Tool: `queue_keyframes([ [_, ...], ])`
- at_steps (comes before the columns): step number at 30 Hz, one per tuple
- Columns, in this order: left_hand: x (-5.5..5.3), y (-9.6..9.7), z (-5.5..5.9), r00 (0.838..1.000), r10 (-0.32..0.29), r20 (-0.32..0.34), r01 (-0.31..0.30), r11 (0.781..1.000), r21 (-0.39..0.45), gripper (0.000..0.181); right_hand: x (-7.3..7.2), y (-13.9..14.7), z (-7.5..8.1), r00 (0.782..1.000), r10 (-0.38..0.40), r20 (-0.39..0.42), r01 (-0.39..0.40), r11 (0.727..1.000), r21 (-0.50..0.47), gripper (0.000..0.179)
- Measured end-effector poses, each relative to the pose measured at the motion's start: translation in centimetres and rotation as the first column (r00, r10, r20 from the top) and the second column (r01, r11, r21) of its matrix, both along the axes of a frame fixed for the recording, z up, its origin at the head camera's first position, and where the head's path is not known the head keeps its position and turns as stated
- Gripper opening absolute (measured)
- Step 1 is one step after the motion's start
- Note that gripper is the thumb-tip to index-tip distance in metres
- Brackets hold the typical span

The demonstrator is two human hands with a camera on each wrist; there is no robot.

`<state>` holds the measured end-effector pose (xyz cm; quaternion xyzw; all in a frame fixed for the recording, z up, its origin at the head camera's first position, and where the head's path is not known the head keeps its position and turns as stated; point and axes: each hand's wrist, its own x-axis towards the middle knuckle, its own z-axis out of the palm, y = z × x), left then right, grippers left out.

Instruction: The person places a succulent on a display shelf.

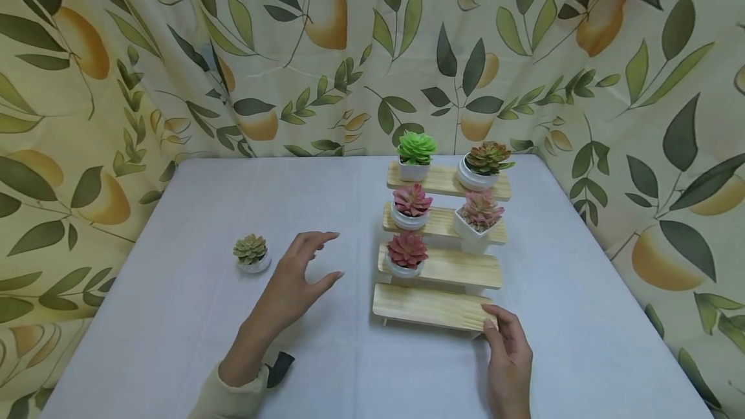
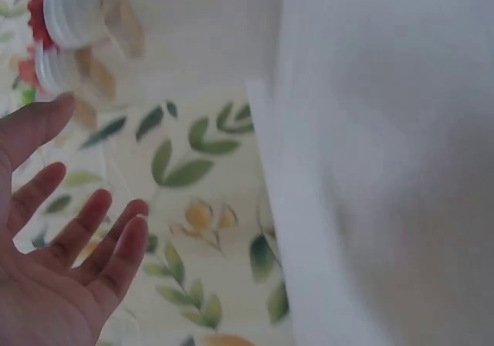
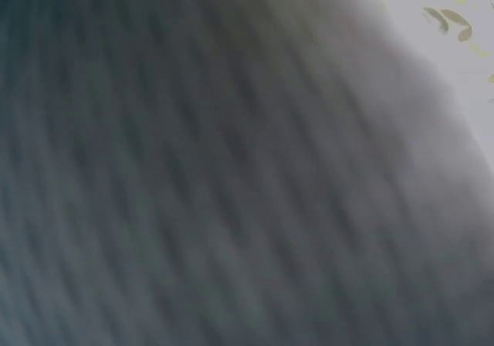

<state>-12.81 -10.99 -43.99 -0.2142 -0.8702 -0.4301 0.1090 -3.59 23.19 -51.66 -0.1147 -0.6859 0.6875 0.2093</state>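
Note:
My left hand (image 1: pixel 293 283) hovers over the white cloth with fingers and thumb spread apart, holding nothing. It lies between a small pale-green potted succulent (image 1: pixel 251 249) and a tiered wooden plant stand (image 1: pixel 431 306). In the left wrist view the same hand (image 2: pixel 65 273) shows an empty palm. At the right end of the stand's lowest step, my right hand (image 1: pixel 509 361) pinches the board between thumb and fingers. On the third step sits a red succulent (image 1: pixel 407 251) in a round white pot. The right wrist view is blurred by dark fabric, hiding that hand.
Higher steps carry a pink succulent (image 1: pixel 412 201), a pale-pink one (image 1: pixel 482 211) in an angular pot, a bright-green one (image 1: pixel 416 149) and a reddish-green one (image 1: pixel 487 159). A leaf-and-fruit patterned curtain (image 1: pixel 279 83) borders the white-covered table (image 1: pixel 192 212).

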Motion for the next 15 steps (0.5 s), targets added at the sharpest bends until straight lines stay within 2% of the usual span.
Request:
queue_keyframes([
  [2,0.0,-1.3,-0.5,0.997,0.075,-0.023,-0.075,0.997,0.027,0.064,0.0,0.0,0.0,1.0,0.003,-0.004,-0.003,1.0,0.0,0.024],
  [4,0.1,-2.7,-1.1,0.985,0.166,-0.046,-0.163,0.985,0.058,0.062,0.0,0.0,0.0,1.0,0.003,-0.002,-0.003,1.0,0.001,0.024],
  [7,0.2,-4.8,-1.9,0.95,0.309,-0.054,-0.305,0.95,0.071,0.06,0.0,-0.1,0.1,1.0,0.008,0.002,-0.008,1.0,0.004,0.024],
  [11,0.2,-7.3,-2.8,0.89,0.454,0.033,-0.455,0.889,0.043,0.064,0.0,-0.1,0.1,1.0,0.014,-0.002,-0.014,1.0,0.012,0.025],
  [13,0.1,-8.3,-3.1,0.865,0.493,0.098,-0.496,0.868,0.015,0.068,0.0,-0.1,0.1,1.0,0.011,-0.001,-0.011,1.0,0.015,0.024],
  [15,0.0,-9.2,-3.5,0.848,0.507,0.153,-0.513,0.859,-0.002,0.073,0.0,0.0,0.1,1.0,0.006,0.006,-0.006,1.0,0.014,0.024],
])
